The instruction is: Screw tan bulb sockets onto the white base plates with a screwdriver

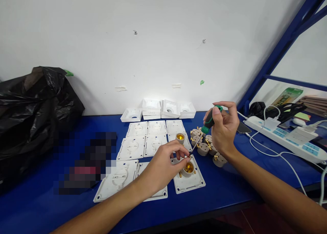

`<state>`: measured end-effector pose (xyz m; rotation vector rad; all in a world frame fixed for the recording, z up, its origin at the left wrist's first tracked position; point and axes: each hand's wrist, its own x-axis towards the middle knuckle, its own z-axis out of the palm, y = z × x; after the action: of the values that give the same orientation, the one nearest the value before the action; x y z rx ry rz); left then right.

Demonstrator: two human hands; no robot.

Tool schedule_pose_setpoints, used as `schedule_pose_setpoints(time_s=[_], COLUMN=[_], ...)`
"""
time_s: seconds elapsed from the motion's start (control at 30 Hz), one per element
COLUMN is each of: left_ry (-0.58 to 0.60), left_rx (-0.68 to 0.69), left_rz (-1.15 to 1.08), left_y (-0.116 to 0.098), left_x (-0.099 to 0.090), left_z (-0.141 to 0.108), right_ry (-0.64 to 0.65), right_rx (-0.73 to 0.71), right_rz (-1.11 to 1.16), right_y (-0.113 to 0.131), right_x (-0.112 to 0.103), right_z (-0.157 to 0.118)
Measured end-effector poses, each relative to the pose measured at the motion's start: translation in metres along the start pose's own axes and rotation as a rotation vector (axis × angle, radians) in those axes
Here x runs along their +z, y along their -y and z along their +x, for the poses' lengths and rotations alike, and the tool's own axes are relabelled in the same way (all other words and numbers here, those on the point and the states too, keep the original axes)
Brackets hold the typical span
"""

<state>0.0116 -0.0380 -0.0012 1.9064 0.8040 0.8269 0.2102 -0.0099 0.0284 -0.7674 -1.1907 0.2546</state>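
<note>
My right hand [224,128] grips a screwdriver [209,121] by its green and black handle, the shaft slanting down to the left. At its tip my left hand [171,162] pinches with thumb and forefinger; whatever small piece sits between them is too hidden to name. Just beneath the fingertips is a lamp socket [188,174] with a brass-coloured inside, standing on a white square plate [190,186]. Another lamp socket [180,138] rests on a plate behind. Several loose grey-beige sockets with brass terminals [203,148] are grouped beside my right hand.
More white plates [130,147] lie in rows on the blue table [219,196]. White box covers [150,107] are stacked by the wall. A black plastic bag [38,104] fills the left side. On the right are a power strip [283,135], white cables [288,155] and a phone [243,127].
</note>
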Motion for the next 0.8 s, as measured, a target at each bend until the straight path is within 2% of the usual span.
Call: schedule_pose_setpoints(time_s=[0.5, 0.8], left_ry=[0.014, 0.037], left_rx=[-0.033, -0.077], left_rz=[0.058, 0.053], left_y=[-0.0045, -0.0059], left_x=[-0.0011, -0.0007], left_z=[-0.0007, -0.0015], right_ry=[0.018, 0.026], right_rx=[-0.023, -0.077], right_rz=[-0.053, -0.006], right_y=[0.0027, 0.0059], right_x=[0.0005, 0.0017], right_z=[-0.0022, -0.0043])
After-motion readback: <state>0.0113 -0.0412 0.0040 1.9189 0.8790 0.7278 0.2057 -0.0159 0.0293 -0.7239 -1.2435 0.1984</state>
